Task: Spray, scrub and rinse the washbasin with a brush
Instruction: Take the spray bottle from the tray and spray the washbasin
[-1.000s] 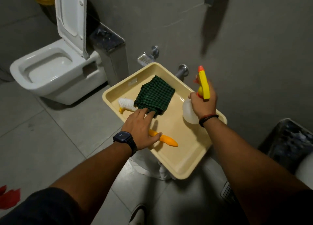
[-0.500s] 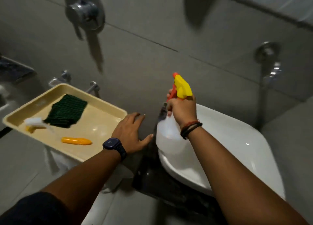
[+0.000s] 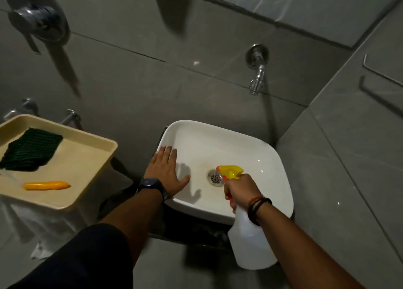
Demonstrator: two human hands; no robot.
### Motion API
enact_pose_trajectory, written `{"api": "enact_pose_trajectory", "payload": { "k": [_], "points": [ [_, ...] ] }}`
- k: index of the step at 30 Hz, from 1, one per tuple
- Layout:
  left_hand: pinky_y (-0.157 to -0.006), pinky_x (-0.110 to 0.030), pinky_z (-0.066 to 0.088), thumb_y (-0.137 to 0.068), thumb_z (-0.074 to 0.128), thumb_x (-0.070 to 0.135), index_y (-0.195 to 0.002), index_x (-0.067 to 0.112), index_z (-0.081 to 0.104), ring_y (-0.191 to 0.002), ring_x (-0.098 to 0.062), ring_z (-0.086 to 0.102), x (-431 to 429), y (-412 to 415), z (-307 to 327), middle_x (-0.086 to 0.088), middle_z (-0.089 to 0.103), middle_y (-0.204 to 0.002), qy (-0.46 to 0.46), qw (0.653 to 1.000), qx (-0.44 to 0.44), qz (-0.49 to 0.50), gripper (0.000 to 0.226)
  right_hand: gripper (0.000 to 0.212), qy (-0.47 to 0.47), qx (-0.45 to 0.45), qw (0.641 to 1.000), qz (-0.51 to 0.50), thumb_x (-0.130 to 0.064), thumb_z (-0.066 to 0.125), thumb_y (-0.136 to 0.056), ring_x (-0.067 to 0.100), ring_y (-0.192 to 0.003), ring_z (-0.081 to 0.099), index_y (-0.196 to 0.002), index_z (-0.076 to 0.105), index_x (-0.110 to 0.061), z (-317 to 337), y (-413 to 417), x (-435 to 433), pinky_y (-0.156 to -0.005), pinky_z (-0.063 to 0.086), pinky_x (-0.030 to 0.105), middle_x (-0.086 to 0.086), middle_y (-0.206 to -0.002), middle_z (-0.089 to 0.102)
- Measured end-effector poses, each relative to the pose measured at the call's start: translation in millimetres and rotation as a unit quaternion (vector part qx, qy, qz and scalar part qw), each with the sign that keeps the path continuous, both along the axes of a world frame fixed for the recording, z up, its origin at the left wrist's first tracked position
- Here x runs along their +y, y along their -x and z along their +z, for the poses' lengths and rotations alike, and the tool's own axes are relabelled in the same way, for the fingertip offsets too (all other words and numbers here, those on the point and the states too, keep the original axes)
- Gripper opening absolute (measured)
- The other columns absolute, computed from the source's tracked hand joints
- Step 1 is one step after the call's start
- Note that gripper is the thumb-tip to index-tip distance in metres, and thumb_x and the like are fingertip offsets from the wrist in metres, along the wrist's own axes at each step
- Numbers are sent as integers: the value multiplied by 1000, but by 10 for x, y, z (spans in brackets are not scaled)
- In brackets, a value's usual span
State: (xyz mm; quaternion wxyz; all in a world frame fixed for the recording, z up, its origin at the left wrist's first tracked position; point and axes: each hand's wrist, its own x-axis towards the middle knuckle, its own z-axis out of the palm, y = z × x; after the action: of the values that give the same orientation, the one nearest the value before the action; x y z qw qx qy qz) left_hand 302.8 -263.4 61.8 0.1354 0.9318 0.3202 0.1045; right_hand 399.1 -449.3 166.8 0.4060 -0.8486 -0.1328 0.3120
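Note:
The white square washbasin (image 3: 250, 151) fills the middle, with a stained metal drain (image 3: 214, 178) in its bowl. My right hand (image 3: 241, 189) grips a white spray bottle (image 3: 250, 245) by its neck, and the yellow and orange nozzle (image 3: 231, 171) points down into the bowl near the drain. My left hand (image 3: 166, 171) lies flat with spread fingers on the basin's left rim. The brush's orange handle (image 3: 46, 185) lies on a beige tray (image 3: 91, 179) at the left; its head is cut off by the frame edge.
A folded dark green checked cloth (image 3: 30, 150) lies on the tray. A chrome tap (image 3: 257, 79) juts from the grey tiled wall above the basin. A round shower mixer (image 3: 36, 16) sits on the wall at top left. A grey side wall closes in at the right.
The view has swung right from the tray to the basin. My right hand carried the spray bottle over the bowl and tipped its nozzle down. My left hand left the tray and settled on the basin rim.

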Motion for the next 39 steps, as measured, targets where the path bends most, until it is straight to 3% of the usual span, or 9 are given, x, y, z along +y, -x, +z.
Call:
{"api": "enact_pose_trajectory", "payload": {
  "k": [3,5,9,16,20,26,32,36,39],
  "points": [
    [-115,-38,-4,-78,29,71,-148,13,4,-145,-23,-3,20,-25,-34,-8,3,-159,-17,1000,13,-15,94,49,-24,-40,999,-15,-12,46,-75,24,-36,46,-109,67,-39,-20,-44,97,-44,43,28,13,-78,68],
    [-116,-38,-2,-78,29,70,-148,13,4,-145,-22,-2,30,-21,-53,-7,4,-159,-23,999,14,-25,93,47,-9,-85,996,-29,-9,47,-73,26,-38,52,-110,68,-31,13,-131,130,-48,52,35,9,-87,71],
    [-116,-38,0,-79,30,67,-147,12,4,-145,-22,1,43,-28,-58,-8,8,-159,-28,999,13,-40,91,33,35,-136,985,-97,-12,47,-76,28,-42,58,-99,70,-20,86,-348,-7,-66,59,42,15,-63,68],
    [-115,-35,-4,-80,31,66,-147,12,0,-145,-22,-1,44,-45,-50,-8,6,-159,-42,997,31,-63,91,26,91,-88,989,-83,-13,47,-76,27,-41,52,-89,69,-9,111,-403,-385,-50,49,33,17,-64,65],
    [-114,-34,-5,-80,31,65,-148,13,0,-145,-22,1,55,-43,-52,-7,8,-159,-37,996,32,-72,91,43,79,-17,997,-19,-3,45,-67,27,-40,48,-100,70,-8,9,-198,-326,-47,42,29,17,-58,61],
    [-113,-40,21,-76,36,64,-146,16,17,-136,-26,28,45,-18,-34,-7,32,-150,-42,997,5,-68,86,51,4,-64,998,-13,-7,45,-71,23,-37,51,-108,67,-33,-9,-101,-17,-48,45,29,6,-70,65],
    [-113,-41,22,-76,37,64,-145,14,20,-134,-27,29,40,-30,-37,-8,33,-149,-45,997,1,-67,87,26,87,-137,982,-97,-10,46,-72,24,-34,54,-85,68,-5,87,-318,-173,-49,54,32,13,-55,64],
    [-114,-41,21,-76,36,64,-145,14,17,-136,-27,26,43,-40,-37,-8,31,-151,-48,997,9,-66,87,35,105,-35,994,-5,-12,44,-76,27,-41,51,-101,68,-3,17,-282,-309,-45,44,30,14,-58,59],
    [-115,-41,18,-76,36,65,-146,15,16,-139,-27,23,50,-41,-49,-8,28,-152,-50,997,17,-65,88,41,70,-22,997,22,-6,44,-75,29,-47,53,-107,68,-13,-26,-208,-250,-43,41,27,16,-67,62]
  ]
}}
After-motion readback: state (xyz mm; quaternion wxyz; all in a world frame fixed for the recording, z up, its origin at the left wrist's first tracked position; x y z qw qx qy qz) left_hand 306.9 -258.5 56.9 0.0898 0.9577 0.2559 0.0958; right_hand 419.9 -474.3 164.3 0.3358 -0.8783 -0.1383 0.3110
